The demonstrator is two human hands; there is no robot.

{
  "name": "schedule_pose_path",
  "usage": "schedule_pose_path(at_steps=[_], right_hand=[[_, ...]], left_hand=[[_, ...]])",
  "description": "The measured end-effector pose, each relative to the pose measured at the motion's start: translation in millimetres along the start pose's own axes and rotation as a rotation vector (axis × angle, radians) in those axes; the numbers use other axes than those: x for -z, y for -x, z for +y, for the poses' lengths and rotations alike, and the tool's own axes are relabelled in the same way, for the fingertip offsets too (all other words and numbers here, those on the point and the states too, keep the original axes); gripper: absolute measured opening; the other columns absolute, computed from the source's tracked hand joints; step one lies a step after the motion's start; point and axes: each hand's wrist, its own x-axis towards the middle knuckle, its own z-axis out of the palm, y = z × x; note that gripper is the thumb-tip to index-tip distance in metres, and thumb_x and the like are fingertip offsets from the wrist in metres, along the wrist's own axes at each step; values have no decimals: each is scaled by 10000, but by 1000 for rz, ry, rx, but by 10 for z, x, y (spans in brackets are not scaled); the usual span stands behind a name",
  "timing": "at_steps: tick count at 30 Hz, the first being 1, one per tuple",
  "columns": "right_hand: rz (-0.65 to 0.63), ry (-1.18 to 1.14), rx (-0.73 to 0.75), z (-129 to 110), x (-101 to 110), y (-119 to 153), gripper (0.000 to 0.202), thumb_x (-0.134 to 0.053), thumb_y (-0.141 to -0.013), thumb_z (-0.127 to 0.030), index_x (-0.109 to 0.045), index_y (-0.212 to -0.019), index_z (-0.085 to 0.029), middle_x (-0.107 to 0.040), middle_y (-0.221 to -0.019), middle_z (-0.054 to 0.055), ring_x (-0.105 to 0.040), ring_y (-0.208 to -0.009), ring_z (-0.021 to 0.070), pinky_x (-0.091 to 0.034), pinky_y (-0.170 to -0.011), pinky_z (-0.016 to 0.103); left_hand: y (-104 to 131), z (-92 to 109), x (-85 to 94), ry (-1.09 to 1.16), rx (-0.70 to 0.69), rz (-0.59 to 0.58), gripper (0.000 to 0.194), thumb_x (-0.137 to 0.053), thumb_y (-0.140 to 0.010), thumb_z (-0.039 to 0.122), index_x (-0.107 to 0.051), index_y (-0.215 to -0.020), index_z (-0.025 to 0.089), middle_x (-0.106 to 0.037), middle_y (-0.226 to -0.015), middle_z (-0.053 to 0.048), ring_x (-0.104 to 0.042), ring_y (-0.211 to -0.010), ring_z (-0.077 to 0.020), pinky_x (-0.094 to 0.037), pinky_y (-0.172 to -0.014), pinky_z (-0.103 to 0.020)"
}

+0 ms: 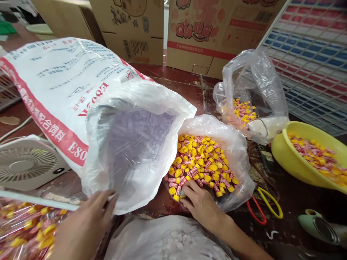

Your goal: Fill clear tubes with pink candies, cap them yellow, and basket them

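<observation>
My right hand [202,204] reaches over the near edge of a clear plastic bag [238,155]. Its fingers are bent down among small tubes with red-and-white wrappers and yellow caps [202,159]; what they grip is hidden. My left hand [89,220], smeared by motion, is beside the lower lip of a large white woven sack [89,76] with red bands. Whether its fingers touch the lip I cannot tell. The sack lies on its side, mouth towards me, with clear plastic tubes [141,133] inside.
More capped tubes lie in a yellow basin [287,159], another clear bag [260,79] and a container [29,231] at lower left. A white fan [24,162] stands left. Scissors [267,206] with red and yellow handles lie right. Cardboard boxes [195,43] stand behind.
</observation>
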Motion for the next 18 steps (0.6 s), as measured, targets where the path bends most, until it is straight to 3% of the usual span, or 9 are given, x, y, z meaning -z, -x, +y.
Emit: schedule_pose_path(at_steps=[2, 5, 9, 11, 13, 15, 18], right_hand=[[35, -89, -2, 3, 11, 33, 138, -623, -906, -76, -601, -937, -209, -659, -1017, 57, -682, -897, 217, -541, -773, 316], [106, -330, -88, 20, 76, 120, 117, -625, -898, -129, -551, -886, -218, -670, -884, 28, -660, -813, 199, -532, -738, 306], [66, -825, -280, 43, 237, 218, 173, -727, -844, -290, -576, -878, -214, -671, -794, -7, -657, -736, 170, -524, -659, 265], [-4, -1076, -303, 41, 314, 224, 264, -757, -834, -416, -632, -917, -199, -695, -828, 12, -681, -760, 177, -543, -676, 278], [-72, -1282, -274, 19, 360, 195, 367, -750, -843, -521, -660, -972, -188, -715, -814, 23, -698, -742, 177, -561, -693, 295], [-119, -1404, -239, -30, 371, 143, 400, -762, -841, -541, -659, -985, -182, -720, -769, 19, -709, -703, 168, -571, -691, 295], [-175, -1472, -224, -142, 348, 54, 392, -829, -798, -489, -634, -930, -176, -707, -716, 0, -708, -644, 149, -565, -643, 261]], left_hand=[[-244, 306, 2, -214, 13, -90, 386, -357, -1017, 315, -709, -1055, 162, -776, -1001, -162, -779, -891, -354, -558, -676, -391], [-525, 601, -9, -254, 44, -92, 430, -322, -1013, 288, -693, -1021, 72, -751, -995, -252, -779, -845, -421, -559, -664, -459], [-571, 555, 12, -210, 45, -110, 374, -371, -991, 339, -653, -1070, 105, -778, -924, -220, -781, -839, -421, -549, -660, -445], [-479, 465, 33, -57, 37, -112, 331, -428, -969, 428, -601, -1090, 173, -788, -866, -139, -784, -818, -361, -552, -670, -396], [-345, 417, 38, 263, -48, -159, 304, -480, -941, 520, -563, -983, 230, -765, -810, -61, -766, -769, -280, -557, -672, -336], [-197, 440, 20, 627, -185, -280, 308, -529, -923, 548, -570, -916, 243, -753, -830, -34, -747, -791, -237, -575, -700, -300], [0, 584, -31, 911, -286, -452, 317, -622, -895, 514, -693, -1076, 264, -784, -1040, -38, -740, -1004, -247, -592, -874, -306]])
